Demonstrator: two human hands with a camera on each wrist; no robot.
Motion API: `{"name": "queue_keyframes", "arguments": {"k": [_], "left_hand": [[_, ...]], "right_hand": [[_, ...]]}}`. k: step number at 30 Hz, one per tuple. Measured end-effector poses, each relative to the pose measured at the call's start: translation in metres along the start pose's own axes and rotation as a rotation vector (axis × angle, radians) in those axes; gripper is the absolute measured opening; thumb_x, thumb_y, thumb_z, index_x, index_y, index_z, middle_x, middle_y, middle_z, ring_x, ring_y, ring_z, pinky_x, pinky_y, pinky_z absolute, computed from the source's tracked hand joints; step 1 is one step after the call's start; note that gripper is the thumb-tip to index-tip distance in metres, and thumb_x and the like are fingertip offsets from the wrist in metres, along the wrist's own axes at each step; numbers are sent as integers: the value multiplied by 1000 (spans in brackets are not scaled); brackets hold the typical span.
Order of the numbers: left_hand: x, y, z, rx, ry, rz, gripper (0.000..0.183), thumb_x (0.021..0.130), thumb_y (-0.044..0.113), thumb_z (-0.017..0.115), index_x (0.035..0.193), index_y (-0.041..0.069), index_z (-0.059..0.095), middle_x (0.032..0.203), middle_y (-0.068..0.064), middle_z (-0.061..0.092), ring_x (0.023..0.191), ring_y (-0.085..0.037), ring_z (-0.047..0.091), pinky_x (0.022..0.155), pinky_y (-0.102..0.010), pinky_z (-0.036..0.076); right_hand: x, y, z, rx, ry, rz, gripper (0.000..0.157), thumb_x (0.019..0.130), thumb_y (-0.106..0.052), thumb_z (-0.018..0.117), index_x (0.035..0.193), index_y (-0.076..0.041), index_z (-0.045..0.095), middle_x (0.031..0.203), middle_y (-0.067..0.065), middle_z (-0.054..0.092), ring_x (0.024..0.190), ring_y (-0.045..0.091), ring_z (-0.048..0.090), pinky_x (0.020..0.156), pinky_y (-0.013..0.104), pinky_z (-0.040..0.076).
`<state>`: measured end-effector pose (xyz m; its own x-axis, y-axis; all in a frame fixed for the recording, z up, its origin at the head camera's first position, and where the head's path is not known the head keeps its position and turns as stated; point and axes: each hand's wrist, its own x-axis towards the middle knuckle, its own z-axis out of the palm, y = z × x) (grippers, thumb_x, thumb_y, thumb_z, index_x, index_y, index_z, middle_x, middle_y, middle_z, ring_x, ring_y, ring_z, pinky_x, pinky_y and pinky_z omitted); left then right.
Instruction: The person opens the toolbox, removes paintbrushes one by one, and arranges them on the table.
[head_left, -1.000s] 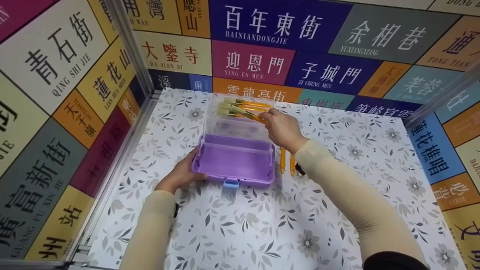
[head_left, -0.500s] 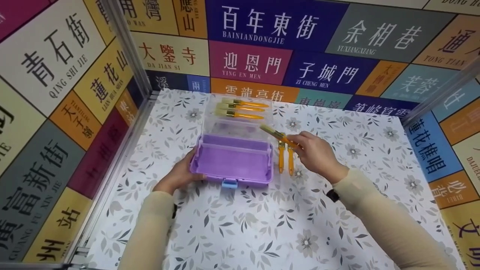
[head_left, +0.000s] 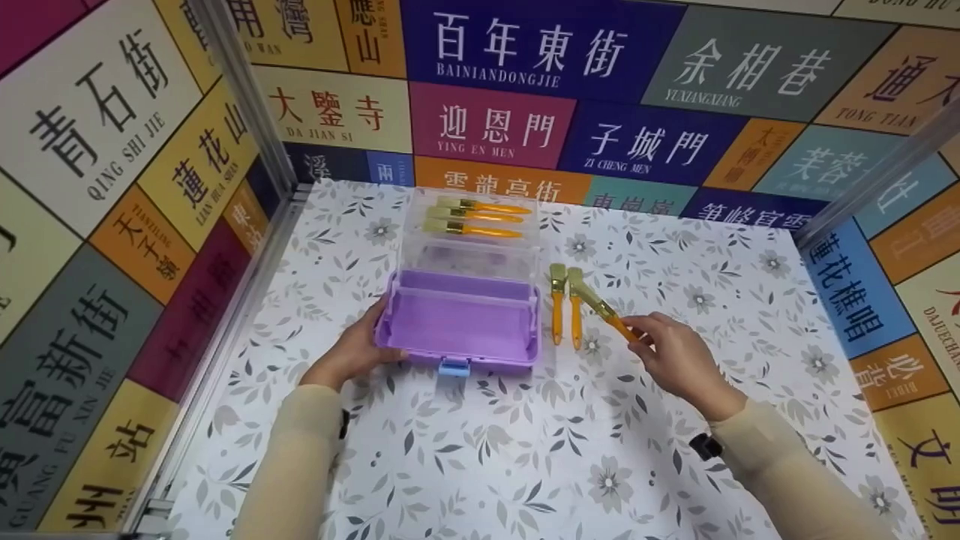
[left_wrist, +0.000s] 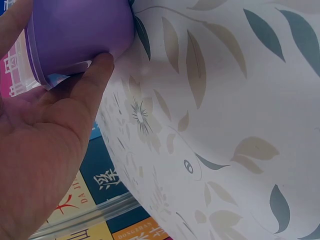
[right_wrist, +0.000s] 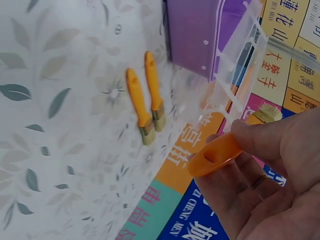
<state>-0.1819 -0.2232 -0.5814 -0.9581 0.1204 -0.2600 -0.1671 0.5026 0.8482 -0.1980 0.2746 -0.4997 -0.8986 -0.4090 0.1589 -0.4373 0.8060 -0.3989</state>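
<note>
A purple plastic box point(head_left: 465, 319) stands with its clear lid point(head_left: 472, 259) folded back behind it. My left hand point(head_left: 349, 352) holds the box's left end, thumb at the front corner; the left wrist view shows its digits against the purple wall point(left_wrist: 82, 35). My right hand point(head_left: 679, 360) pinches a flat paintbrush point(head_left: 616, 324) by its orange handle, bristles pointing to the back left. Two similar paintbrushes, one left point(head_left: 556, 307) and one right point(head_left: 576, 311), lie side by side on the table, right of the box. The held brush's bristles are beside the right one; contact is unclear.
Three more orange-handled paintbrushes point(head_left: 480, 217) lie in the opened lid. A light blue latch point(head_left: 454, 367) juts from the box's front. Printed panels point(head_left: 495, 127) wall the flower-patterned table point(head_left: 510, 457) at the back and on both sides.
My right hand has taken a paintbrush out of the lid and carried it right and towards me, to beside the two lying brushes. The left hand keeps its place on the box.
</note>
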Motion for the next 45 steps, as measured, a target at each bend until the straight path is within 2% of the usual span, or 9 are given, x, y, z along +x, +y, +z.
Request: {"name": "queue_keyframes", "arguments": {"k": [5, 11, 18, 22, 27, 30, 36, 41, 45], "left_hand": [[0, 0, -1, 15, 12, 30, 114, 75, 20, 87, 162, 19, 13, 159, -17, 29, 143, -38, 29, 116, -52, 23], [0, 1, -1, 14, 17, 59, 113, 75, 17, 87, 161, 15, 14, 159, -20, 29, 143, -40, 29, 116, -53, 22], [0, 0, -1, 4, 6, 33, 114, 76, 18, 86, 162, 17, 12, 160, -19, 27, 143, -39, 28, 116, -53, 22], [0, -1, -1, -2, 9, 40, 114, 75, 18, 86, 162, 18, 13, 159, -17, 29, 143, -37, 29, 116, -52, 22], [0, -2, -1, -3, 12, 45, 114, 74, 21, 86, 162, 19, 13, 159, -16, 30, 143, -37, 30, 116, -52, 22], [0, -2, 0, -6, 10, 34, 114, 75, 22, 86, 162, 20, 13, 160, -15, 29, 143, -37, 29, 116, -53, 22], [-1, -2, -1, -4, 15, 42, 114, 74, 20, 86, 162, 19, 13, 159, -16, 30, 143, -37, 30, 116, -51, 23], [-2, 0, -1, -11, 21, 66, 114, 74, 15, 86, 162, 17, 13, 159, -17, 29, 143, -37, 30, 117, -50, 22], [-2, 1, 0, -30, 15, 57, 113, 75, 14, 86, 162, 17, 14, 160, -17, 28, 143, -37, 29, 117, -50, 22]], "right_hand": [[-12, 10, 4, 17, -7, 68, 38, 87, 0, 73, 124, -5, 68, 101, 9, 68, 82, 26, 69, 66, 44, 55], [-13, 19, 5, 32, -19, 137, 37, 88, 1, 71, 124, -2, 67, 102, 13, 69, 82, 28, 68, 70, 48, 55], [-8, 28, 10, 62, -23, 210, 36, 91, -2, 68, 126, 0, 66, 102, 15, 70, 83, 30, 67, 71, 48, 54], [-2, 33, 14, 89, -40, 258, 37, 91, -4, 66, 128, 0, 65, 102, 16, 70, 81, 28, 67, 70, 44, 53], [7, 36, 21, 189, -112, 340, 41, 93, -6, 63, 134, 1, 58, 107, 18, 66, 69, 21, 66, 59, 36, 54], [14, 38, 25, 204, -133, 365, 42, 94, -7, 63, 134, 2, 57, 105, 18, 66, 65, 19, 64, 55, 33, 53], [30, 42, 33, 159, -115, 362, 41, 90, -9, 65, 128, 6, 61, 101, 19, 68, 79, 28, 63, 65, 39, 52], [43, 46, 40, 160, -170, 425, 43, 92, -10, 65, 130, 7, 59, 111, 25, 66, 96, 37, 63, 79, 48, 54], [52, 47, 47, 155, -194, 460, 43, 93, -11, 65, 131, 7, 58, 114, 26, 64, 100, 38, 63, 83, 50, 53]]}}
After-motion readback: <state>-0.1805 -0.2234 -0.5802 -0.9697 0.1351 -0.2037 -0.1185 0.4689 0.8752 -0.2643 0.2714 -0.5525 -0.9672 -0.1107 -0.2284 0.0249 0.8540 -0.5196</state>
